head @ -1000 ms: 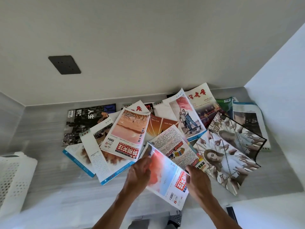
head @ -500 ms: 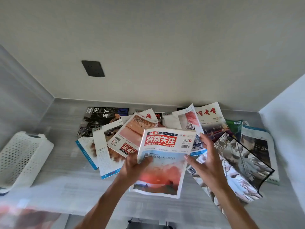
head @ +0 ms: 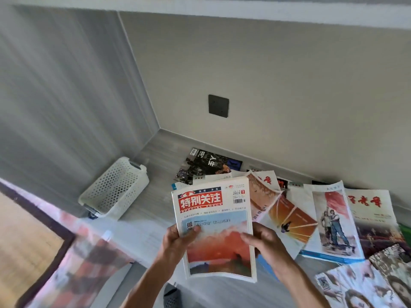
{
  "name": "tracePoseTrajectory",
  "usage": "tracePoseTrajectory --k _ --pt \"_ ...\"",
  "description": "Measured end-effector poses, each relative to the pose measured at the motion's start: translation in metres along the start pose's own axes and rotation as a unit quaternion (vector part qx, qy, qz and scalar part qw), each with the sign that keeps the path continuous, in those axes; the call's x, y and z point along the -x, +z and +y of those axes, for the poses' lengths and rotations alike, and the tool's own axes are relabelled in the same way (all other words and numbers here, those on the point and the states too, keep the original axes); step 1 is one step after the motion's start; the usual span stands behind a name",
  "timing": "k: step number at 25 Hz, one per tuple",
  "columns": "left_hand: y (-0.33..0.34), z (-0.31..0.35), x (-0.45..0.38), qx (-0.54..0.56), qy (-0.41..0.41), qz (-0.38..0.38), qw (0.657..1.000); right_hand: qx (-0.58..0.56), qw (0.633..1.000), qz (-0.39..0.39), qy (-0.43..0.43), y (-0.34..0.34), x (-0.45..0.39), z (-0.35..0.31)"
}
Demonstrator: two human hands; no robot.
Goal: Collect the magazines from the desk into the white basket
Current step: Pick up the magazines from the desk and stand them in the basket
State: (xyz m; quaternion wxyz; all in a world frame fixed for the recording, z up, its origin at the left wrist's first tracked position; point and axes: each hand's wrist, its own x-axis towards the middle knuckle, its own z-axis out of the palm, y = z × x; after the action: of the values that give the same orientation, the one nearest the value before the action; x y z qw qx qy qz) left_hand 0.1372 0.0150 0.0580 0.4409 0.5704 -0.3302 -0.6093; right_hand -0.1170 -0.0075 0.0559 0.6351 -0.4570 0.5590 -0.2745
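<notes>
I hold a magazine with a red title block and an orange sunset cover [head: 213, 230] upright above the desk's front edge. My left hand [head: 175, 243] grips its left edge with the thumb on the cover. My right hand [head: 266, 245] grips its right edge. Several other magazines [head: 329, 221] lie fanned out on the grey desk [head: 155, 210] behind and to the right of it. The white perforated basket [head: 115, 190] lies on the desk at the left, against the side wall, apart from the pile.
A dark magazine [head: 209, 165] lies farthest back near the wall. A black wall plate [head: 218, 106] sits on the back wall. At the lower left a patterned fabric [head: 73, 270] and a wood floor show below the desk. A dark slipper [head: 171, 296] is on the floor.
Both hands lifted the sunset magazine off the pile, turned it upright and carried it left. My view swung left, bringing the white basket further into sight.
</notes>
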Motion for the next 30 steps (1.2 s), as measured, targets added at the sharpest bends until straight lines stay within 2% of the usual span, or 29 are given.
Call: tracePoseTrajectory --k 2,4,6,8,9,11,12,17,20,23,25,26,28,30 --pt "-0.034 0.011 -0.018 -0.003 0.013 0.004 1.0 0.036 0.999 -0.013 -0.017 0.033 -0.026 -0.016" --pt "-0.073 0.022 -0.042 -0.029 0.033 0.009 0.999 0.049 0.998 0.005 -0.029 0.068 -0.049 -0.024" --pt "-0.122 0.031 -0.076 -0.132 0.064 0.094 0.985 0.066 0.995 0.061 -0.039 0.097 -0.069 -0.025" --pt "-0.182 0.031 -0.112 -0.322 0.036 0.206 0.924 0.076 0.989 0.118 -0.048 0.119 -0.084 -0.02" --pt "-0.208 0.031 -0.127 -0.398 -0.001 0.213 0.892 0.068 0.986 0.143 -0.049 0.127 -0.089 -0.016" --pt "-0.238 0.028 -0.148 -0.484 -0.044 0.164 0.858 0.028 0.979 0.199 -0.034 0.138 -0.09 -0.014" --pt "-0.244 0.025 -0.153 -0.504 -0.037 0.149 0.85 0.01 0.974 0.227 -0.027 0.141 -0.088 -0.015" --pt "-0.23 0.009 -0.145 -0.523 0.079 0.094 0.843 -0.06 0.955 0.29 -0.019 0.145 -0.075 -0.016" --pt "-0.22 -0.003 -0.126 -0.544 0.12 0.035 0.83 -0.083 0.956 0.276 -0.044 0.141 -0.078 -0.028" --pt "-0.23 -0.007 -0.119 -0.561 0.113 -0.02 0.82 -0.137 0.963 0.221 -0.066 0.147 -0.095 -0.052" --pt "-0.241 -0.002 -0.117 -0.551 0.1 -0.05 0.827 -0.139 0.974 0.173 -0.051 0.158 -0.121 -0.063" --pt "-0.245 0.005 -0.118 -0.529 0.097 -0.04 0.842 -0.13 0.98 0.142 -0.048 0.168 -0.136 -0.066" --pt "-0.256 0.018 -0.126 -0.469 0.113 0.036 0.875 -0.094 0.991 0.08 -0.041 0.192 -0.167 -0.066" --pt "-0.267 0.031 -0.14 -0.444 0.131 0.108 0.88 -0.045 0.998 0.04 -0.012 0.214 -0.189 -0.058"
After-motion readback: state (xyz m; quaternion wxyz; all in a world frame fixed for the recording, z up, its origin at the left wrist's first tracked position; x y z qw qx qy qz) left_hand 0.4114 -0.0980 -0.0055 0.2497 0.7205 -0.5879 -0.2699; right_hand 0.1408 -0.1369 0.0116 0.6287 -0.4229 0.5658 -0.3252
